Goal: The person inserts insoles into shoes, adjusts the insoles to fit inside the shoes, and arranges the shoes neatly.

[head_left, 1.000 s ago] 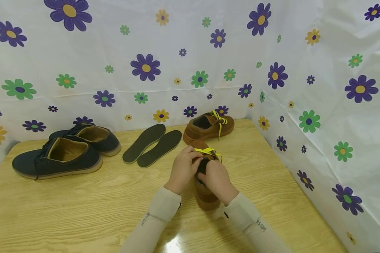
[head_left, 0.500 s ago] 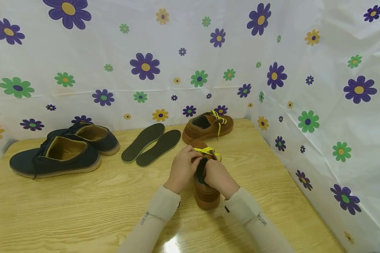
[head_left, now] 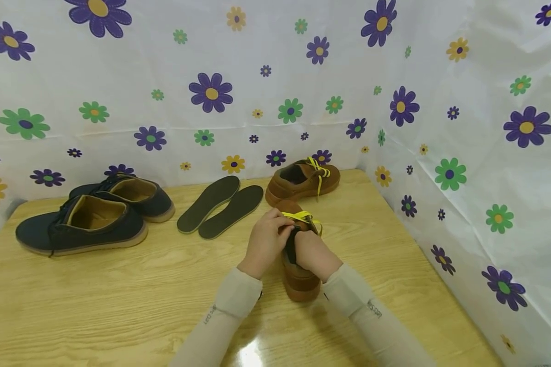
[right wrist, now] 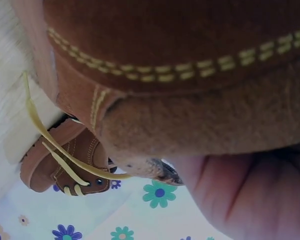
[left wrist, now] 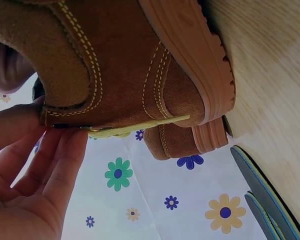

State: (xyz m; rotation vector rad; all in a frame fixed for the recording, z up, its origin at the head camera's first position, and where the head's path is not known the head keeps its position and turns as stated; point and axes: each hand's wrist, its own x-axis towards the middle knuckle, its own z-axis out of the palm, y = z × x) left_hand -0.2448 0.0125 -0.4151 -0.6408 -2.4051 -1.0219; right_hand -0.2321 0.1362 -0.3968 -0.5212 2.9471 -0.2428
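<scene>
A brown suede shoe [head_left: 301, 286] with a yellow lace [head_left: 303, 216] stands on the table, heel toward me. My left hand [head_left: 267, 244] pinches the edge of its opening by the tongue; in the left wrist view the thumb and fingers of this left hand [left wrist: 27, 197] meet there beside the eyelets. My right hand [head_left: 316, 253] reaches down into the shoe, and its fingers are hidden inside. In the right wrist view the right hand [right wrist: 240, 197] disappears behind the padded brown collar [right wrist: 205, 122].
Another brown shoe [head_left: 298, 186] with yellow laces stands just behind. Two dark insoles [head_left: 231, 213] lie left of it. A pair of dark navy shoes [head_left: 80, 229] stands at the far left. Flower-printed sheets [head_left: 239, 56] rise behind and to the right of the wooden table [head_left: 165, 290].
My right hand has pushed deeper and forward into the shoe, its thumb now out of sight. The left hand keeps its pinch in nearly the same place.
</scene>
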